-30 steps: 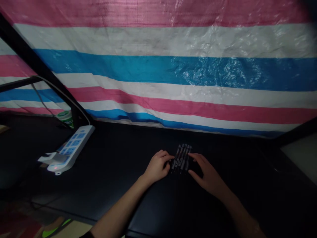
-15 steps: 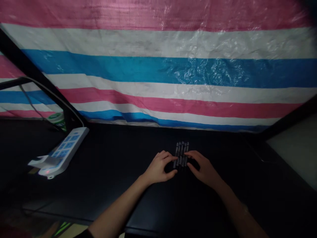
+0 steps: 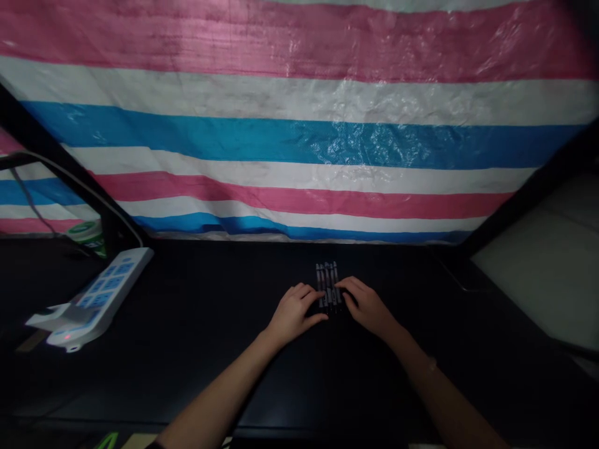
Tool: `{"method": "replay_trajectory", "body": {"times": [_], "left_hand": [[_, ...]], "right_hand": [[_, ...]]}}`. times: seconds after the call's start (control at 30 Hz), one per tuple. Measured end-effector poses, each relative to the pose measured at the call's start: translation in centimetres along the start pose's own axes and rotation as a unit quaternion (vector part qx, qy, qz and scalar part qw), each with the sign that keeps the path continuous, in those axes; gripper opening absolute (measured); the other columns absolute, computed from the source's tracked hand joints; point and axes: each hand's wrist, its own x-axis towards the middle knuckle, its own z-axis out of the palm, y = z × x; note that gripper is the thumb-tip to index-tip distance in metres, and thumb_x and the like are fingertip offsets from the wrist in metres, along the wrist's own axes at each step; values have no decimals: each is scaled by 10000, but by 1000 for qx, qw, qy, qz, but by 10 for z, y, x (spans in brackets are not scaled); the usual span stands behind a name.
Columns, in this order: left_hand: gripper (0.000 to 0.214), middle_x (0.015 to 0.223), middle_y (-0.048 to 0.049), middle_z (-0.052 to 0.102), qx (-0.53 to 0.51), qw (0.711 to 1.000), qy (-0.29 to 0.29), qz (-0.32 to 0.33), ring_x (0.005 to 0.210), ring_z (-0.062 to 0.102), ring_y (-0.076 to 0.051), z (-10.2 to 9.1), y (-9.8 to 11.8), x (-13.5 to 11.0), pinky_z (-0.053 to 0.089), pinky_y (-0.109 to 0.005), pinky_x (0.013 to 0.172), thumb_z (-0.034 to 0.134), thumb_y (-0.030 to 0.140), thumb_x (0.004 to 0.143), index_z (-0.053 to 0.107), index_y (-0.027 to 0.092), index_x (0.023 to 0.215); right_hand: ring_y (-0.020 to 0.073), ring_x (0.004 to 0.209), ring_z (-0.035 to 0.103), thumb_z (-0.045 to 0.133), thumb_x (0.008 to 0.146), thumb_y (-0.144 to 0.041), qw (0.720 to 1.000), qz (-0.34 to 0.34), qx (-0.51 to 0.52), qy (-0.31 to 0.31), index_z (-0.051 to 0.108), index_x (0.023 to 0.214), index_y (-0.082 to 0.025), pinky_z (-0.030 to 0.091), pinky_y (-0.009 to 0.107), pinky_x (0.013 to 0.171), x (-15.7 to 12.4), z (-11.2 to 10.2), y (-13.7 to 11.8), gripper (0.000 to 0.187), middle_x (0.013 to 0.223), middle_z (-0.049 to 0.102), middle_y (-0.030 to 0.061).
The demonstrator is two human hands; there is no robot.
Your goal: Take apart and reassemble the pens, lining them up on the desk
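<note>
Several slim pens lie side by side in a row on the black table, their length pointing away from me. They look grey and partly clear, but fine detail is lost in the dim light. At the left edge of the row, my left hand is open, its index fingertip touching the pens and its thumb apart below. My right hand is open on the other side, with its index fingertip against the right edge and its thumb close to the pens' near ends. Neither hand grasps a pen.
A white power strip with blue socket panels and a plugged-in white adapter lies at the left. Behind it stands a green and white tub. A striped plastic sheet hangs behind the table, between dark slanted posts.
The view has shifted, so hands and pens appear further left. My right index finger has gone from over the pens to the row's right edge, and the pens look closer together.
</note>
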Motion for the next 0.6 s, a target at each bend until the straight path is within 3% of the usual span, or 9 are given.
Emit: {"method": "replay_trajectory", "body": {"times": [0.6], "left_hand": [[343,1017,-83,626,18,1000,7,16,942,572,-256,-3,6,-2,450,-439,895,589,341,884,579,212,1201]], "right_hand": [[245,1133,566,426,856,-54,998,33,-39,19,540,1225,-171,485,469,989,-16,5,-25,403,1183,586,132]]}}
